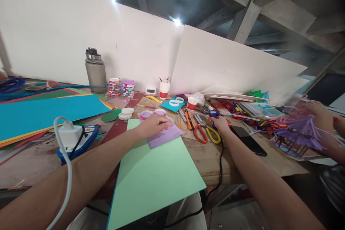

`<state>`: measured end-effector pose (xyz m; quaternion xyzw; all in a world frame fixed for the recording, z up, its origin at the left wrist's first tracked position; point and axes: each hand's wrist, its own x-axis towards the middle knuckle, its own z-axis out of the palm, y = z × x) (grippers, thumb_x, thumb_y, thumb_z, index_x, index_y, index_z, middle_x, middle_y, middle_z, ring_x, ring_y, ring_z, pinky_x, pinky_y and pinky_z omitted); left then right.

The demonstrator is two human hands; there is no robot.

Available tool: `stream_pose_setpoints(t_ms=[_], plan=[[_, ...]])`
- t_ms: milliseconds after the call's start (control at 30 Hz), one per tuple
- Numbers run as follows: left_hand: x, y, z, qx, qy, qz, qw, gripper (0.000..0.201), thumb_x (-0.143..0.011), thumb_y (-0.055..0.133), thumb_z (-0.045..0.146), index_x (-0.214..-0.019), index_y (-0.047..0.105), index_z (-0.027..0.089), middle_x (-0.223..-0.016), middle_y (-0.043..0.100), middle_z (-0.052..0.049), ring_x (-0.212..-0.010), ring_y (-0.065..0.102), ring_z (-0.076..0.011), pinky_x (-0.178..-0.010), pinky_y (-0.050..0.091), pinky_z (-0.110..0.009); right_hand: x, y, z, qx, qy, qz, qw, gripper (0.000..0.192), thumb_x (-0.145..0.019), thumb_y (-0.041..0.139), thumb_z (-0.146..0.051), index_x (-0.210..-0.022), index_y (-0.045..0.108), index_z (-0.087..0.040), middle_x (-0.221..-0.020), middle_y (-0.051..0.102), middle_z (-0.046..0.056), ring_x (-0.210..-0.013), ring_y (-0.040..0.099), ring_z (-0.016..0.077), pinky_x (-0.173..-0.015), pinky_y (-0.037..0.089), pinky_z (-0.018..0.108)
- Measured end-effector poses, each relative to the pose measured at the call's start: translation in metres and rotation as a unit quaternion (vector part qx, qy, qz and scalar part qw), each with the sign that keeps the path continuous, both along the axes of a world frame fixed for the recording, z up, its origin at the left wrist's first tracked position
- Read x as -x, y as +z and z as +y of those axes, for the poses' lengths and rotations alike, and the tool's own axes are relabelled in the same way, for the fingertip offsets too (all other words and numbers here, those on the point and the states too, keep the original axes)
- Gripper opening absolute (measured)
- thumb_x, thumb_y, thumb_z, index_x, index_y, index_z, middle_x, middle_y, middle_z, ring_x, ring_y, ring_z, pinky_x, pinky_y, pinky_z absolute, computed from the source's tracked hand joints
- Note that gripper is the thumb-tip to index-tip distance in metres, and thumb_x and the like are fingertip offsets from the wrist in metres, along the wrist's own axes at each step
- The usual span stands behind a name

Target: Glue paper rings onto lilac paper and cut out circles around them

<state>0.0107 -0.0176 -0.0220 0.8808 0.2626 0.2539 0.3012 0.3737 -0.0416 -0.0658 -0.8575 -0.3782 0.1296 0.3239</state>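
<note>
My left hand (155,124) rests flat on a purple paper sheet (165,134), which lies on a large light green sheet (153,176). Two pink-rimmed paper rings (147,114) stand just beyond the fingers. My right hand (220,124) reaches to a blue glue gun (214,114) and closes around its handle; a black cord (221,158) runs from it down over the table edge. Red-handled scissors (199,133) and yellow-handled scissors (212,134) lie between the two hands.
A black phone (248,139) lies right of my right arm. A grey bottle (95,71), red-and-white cups (164,90), coloured paper stacks (40,115) and a white plug adapter (70,134) crowd the wooden table. Another person's hands (323,115) handle purple craft pieces at right.
</note>
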Motion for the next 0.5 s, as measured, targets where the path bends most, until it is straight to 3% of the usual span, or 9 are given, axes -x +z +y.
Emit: stream_pose_setpoints(t_ms=[300, 500], plan=[[0.001, 0.006, -0.005, -0.013, 0.010, 0.026, 1.000, 0.036, -0.088, 0.050, 0.044, -0.073, 0.069, 0.017, -0.077, 0.071, -0.002, -0.070, 0.060, -0.0146, -0.064, 0.040, -0.023, 0.010, 0.017, -0.006, 0.086, 0.026, -0.091, 0.992, 0.037, -0.094, 0.060, -0.036, -0.125, 0.058, -0.016, -0.125, 0.060, 0.010, -0.106, 0.062, 0.0221, -0.089, 0.054, 0.043], [0.002, 0.006, -0.003, -0.015, 0.022, 0.043, 0.999, 0.035, -0.089, 0.049, 0.043, -0.075, 0.071, 0.018, -0.080, 0.072, -0.003, -0.073, 0.061, -0.0160, -0.067, 0.041, -0.025, 0.009, 0.020, -0.007, 0.105, 0.059, -0.165, 0.979, 0.037, -0.094, 0.060, -0.036, -0.125, 0.058, -0.016, -0.125, 0.060, 0.010, -0.106, 0.062, 0.0220, -0.089, 0.054, 0.043]])
